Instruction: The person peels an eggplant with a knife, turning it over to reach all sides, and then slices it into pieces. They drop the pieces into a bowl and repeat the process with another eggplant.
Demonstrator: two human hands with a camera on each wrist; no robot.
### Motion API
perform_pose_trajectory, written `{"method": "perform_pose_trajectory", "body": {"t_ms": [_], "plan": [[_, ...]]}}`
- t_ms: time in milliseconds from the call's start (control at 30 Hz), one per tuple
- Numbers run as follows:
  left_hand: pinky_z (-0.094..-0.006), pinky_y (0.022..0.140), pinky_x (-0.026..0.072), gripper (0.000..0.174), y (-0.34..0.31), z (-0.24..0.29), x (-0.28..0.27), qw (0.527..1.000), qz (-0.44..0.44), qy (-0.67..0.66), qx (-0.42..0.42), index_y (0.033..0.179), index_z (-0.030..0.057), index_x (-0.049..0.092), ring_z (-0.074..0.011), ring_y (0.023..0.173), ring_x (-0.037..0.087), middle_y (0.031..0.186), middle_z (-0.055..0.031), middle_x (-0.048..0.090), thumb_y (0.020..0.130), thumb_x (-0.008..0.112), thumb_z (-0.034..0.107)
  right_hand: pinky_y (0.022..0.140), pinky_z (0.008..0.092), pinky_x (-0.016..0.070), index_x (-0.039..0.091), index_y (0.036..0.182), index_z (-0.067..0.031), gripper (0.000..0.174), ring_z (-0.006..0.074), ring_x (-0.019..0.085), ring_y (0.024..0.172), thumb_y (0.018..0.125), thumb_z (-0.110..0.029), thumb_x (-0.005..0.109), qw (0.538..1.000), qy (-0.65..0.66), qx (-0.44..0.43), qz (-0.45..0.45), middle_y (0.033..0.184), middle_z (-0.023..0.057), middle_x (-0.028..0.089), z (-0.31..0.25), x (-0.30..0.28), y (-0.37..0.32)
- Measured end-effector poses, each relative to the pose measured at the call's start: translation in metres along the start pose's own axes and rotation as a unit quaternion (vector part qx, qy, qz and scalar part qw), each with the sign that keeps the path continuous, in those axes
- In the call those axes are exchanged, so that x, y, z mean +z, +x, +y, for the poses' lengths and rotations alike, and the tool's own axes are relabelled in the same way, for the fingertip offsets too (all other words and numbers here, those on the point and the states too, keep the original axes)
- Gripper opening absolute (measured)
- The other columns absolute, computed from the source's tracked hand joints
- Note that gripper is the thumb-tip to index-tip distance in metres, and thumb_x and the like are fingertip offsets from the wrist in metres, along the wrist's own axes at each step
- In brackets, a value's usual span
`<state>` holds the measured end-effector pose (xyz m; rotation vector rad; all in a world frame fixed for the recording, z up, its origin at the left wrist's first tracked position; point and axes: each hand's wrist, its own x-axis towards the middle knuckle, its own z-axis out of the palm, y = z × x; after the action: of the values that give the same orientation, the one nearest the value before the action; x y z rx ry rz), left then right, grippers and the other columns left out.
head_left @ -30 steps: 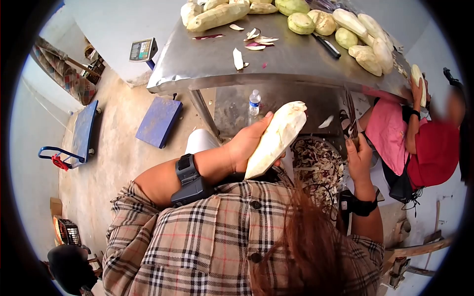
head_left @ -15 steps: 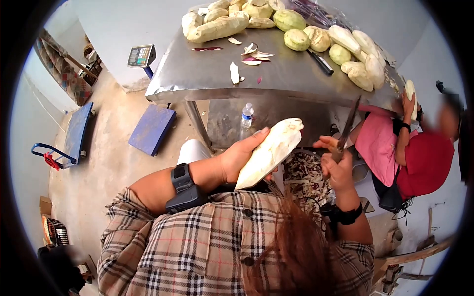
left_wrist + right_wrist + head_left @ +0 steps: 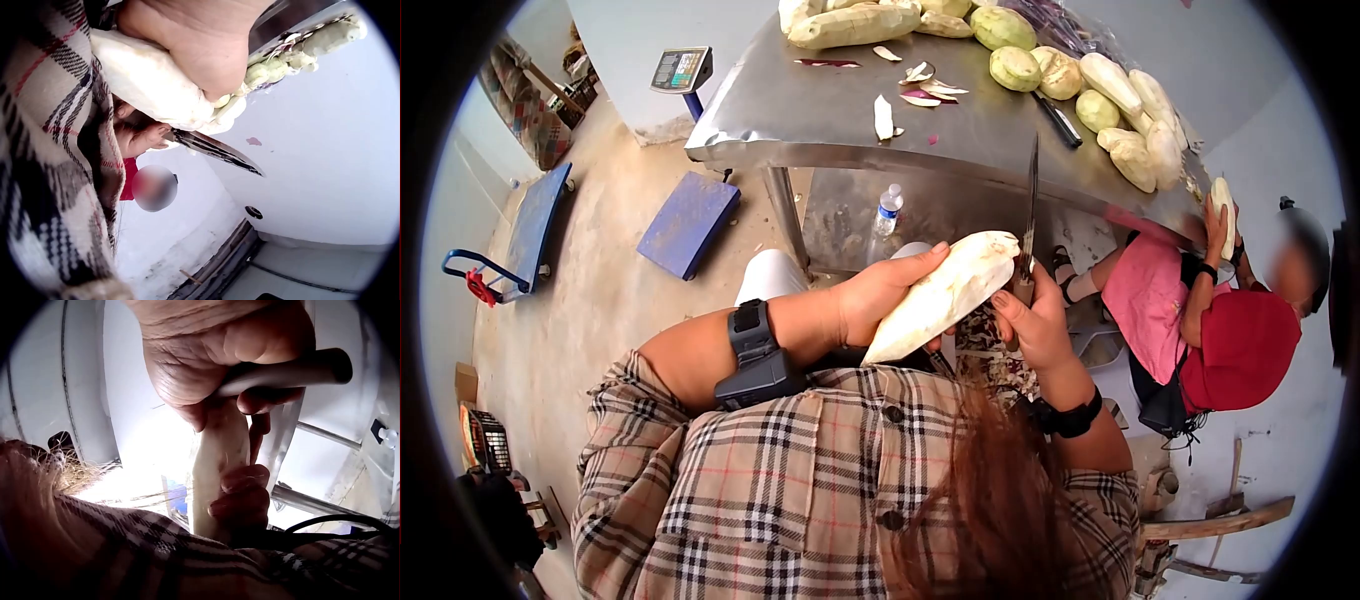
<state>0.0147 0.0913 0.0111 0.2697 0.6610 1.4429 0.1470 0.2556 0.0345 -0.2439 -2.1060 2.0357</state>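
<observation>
A pale peeled eggplant-like vegetable (image 3: 950,290) lies tilted in my left hand (image 3: 880,300), thumb along its upper side and fingers beneath. My right hand (image 3: 1040,325) grips the handle of a knife (image 3: 1031,215) at the vegetable's far end, the blade pointing up and away in the head view. In the left wrist view the knife blade (image 3: 219,152) extends past the vegetable (image 3: 156,78). In the right wrist view the right hand (image 3: 231,356) is curled round the handle (image 3: 294,374), with its thumb by the vegetable (image 3: 215,462).
Peeled vegetables (image 3: 855,27), pale peelings (image 3: 883,117) and a black-handled tool (image 3: 1057,120) lie on the metal table (image 3: 800,110). A bottle (image 3: 888,210) stands beneath. Peelings (image 3: 990,350) are heaped below my hands. Another person (image 3: 1240,345) sits at right, holding a vegetable (image 3: 1222,215). Blue platform (image 3: 690,222) at left.
My right hand has brought the knife leftward to the vegetable, its raised fingers now curled in round the handle. My left hand still holds the vegetable, slightly more to the left in view.
</observation>
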Motion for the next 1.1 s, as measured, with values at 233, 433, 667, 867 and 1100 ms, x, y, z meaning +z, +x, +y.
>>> {"method": "perform_pose_trajectory", "body": {"t_ms": [233, 433, 667, 867, 1100], "plan": [[-0.0365, 0.066, 0.0516, 0.05, -0.003, -0.001, -0.005, 0.996, -0.055, -0.07, 0.028, 0.115, 0.0026, 0.049, -0.028, 0.072, 0.061, 0.094, -0.0157, 0.06, 0.091, 0.034, 0.044, 0.048, 0.0185, 0.035, 0.035, 0.124, 0.0046, 0.058, 0.0043, 0.043, 0.058, 0.081, -0.026, 0.059, 0.999, -0.04, -0.033, -0.007, 0.085, 0.0045, 0.054, 0.006, -0.004, -0.005], [-0.0378, 0.069, 0.0507, 0.048, -0.006, 0.0, -0.003, 0.993, -0.024, -0.095, 0.066, 0.117, 0.0027, 0.047, -0.0286, 0.076, 0.061, 0.098, -0.0139, 0.06, 0.091, 0.034, 0.041, 0.065, 0.0241, 0.0437, 0.046, 0.114, 0.0057, 0.046, 0.0106, 0.052, 0.077, 0.081, -0.022, 0.061, 0.99, -0.13, -0.05, -0.039, 0.092, 0.0095, 0.058, 0.013, -0.009, -0.009], [-0.0373, 0.072, 0.0477, 0.038, -0.008, 0.0, -0.005, 0.992, 0.065, -0.063, 0.088, 0.11, 0.0023, 0.052, -0.0236, 0.084, 0.058, 0.098, -0.0115, 0.06, 0.088, 0.04, 0.031, 0.068, 0.0278, 0.0443, 0.051, 0.107, 0.0027, 0.042, 0.0141, 0.054, 0.073, 0.076, -0.021, 0.065, 0.964, -0.246, -0.082, -0.065, 0.082, 0.0097, 0.06, 0.019, -0.008, -0.007], [-0.0397, 0.078, 0.0455, 0.04, -0.011, 0.0, -0.007, 0.986, 0.055, -0.095, 0.13, 0.114, 0.0033, 0.049, -0.0251, 0.091, 0.056, 0.104, -0.0118, 0.058, 0.088, 0.037, 0.031, 0.068, 0.0276, 0.0444, 0.051, 0.107, 0.002, 0.04, 0.0132, 0.054, 0.072, 0.076, -0.019, 0.065, 0.971, -0.224, -0.05, -0.074, 0.082, 0.0087, 0.06, 0.027, -0.004, -0.006], [-0.0443, 0.082, 0.043, 0.044, -0.012, -0.001, -0.015, 0.981, -0.013, -0.143, 0.128, 0.116, 0.0036, 0.046, -0.0309, 0.092, 0.056, 0.104, -0.0132, 0.058, 0.081, 0.041, 0.031, 0.069, 0.0272, 0.0448, 0.05, 0.11, 0.0016, 0.042, 0.0128, 0.055, 0.075, 0.075, -0.015, 0.066, 0.977, -0.192, -0.056, -0.077, 0.085, 0.008, 0.06, 0.041, 0.005, -0.005]]}}
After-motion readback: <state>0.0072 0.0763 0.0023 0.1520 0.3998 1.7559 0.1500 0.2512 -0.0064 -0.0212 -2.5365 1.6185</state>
